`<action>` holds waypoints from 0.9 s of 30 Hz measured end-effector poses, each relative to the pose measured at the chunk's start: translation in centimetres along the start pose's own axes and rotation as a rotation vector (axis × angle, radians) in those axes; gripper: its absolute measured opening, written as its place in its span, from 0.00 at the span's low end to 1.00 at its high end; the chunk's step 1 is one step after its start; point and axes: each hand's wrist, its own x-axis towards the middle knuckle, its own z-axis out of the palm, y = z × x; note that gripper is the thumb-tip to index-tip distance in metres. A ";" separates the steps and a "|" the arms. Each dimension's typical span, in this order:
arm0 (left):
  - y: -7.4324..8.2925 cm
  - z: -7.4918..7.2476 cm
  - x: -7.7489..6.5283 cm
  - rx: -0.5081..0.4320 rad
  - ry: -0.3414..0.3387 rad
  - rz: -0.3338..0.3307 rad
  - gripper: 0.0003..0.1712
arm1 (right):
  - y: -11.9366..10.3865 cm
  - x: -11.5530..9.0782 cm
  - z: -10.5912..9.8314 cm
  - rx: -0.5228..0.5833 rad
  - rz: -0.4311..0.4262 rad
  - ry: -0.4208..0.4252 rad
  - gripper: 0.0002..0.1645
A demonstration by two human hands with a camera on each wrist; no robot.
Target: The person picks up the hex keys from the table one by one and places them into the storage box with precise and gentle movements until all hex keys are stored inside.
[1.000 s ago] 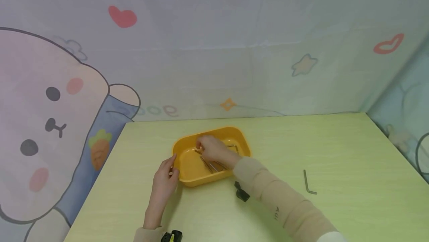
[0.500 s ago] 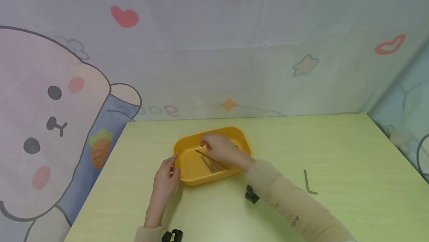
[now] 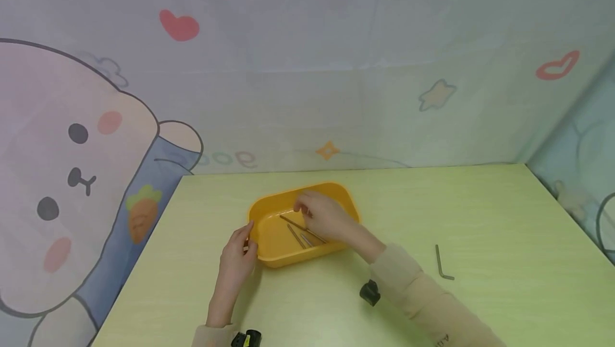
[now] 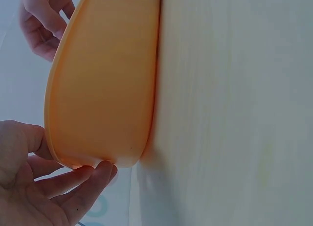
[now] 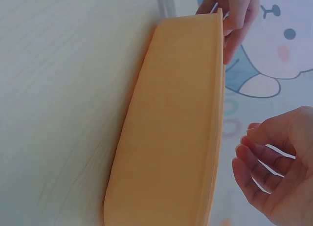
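A yellow plastic tray (image 3: 274, 237) sits on the table in the head view. My left hand (image 3: 237, 256) holds its left end; in the left wrist view the thumb and fingers pinch the tray's rim and wall. Several metal rods, apparently hex keys, lie on the tray floor, among them a long one (image 3: 290, 221) and a shorter one (image 3: 295, 235). Over the right half of the tray hovers my right hand (image 3: 326, 216), its fingers loosely bent. Nothing shows between those fingers in the right wrist view. That hand hides part of the tray's inside.
One L-shaped hex key (image 3: 439, 264) lies on the table (image 3: 490, 229), to the right of the tray. A printed cloth (image 3: 298, 69) with a cartoon animal hangs behind the table. A dark cable (image 3: 600, 224) shows at the far right edge.
My right hand has shifted to the right inside the tray, and the sleeve has moved right and down. The left hand and the tray have stayed in place.
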 end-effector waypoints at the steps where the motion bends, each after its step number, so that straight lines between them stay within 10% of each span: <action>1: 0.0 0.0 0.0 -0.001 0.001 0.000 0.28 | 0.0 -0.2 -0.1 0.005 0.002 0.007 0.12; 27: -0.2 0.0 0.2 -0.005 -0.012 -0.013 0.28 | 0.7 -5.7 -0.9 0.170 0.047 0.194 0.14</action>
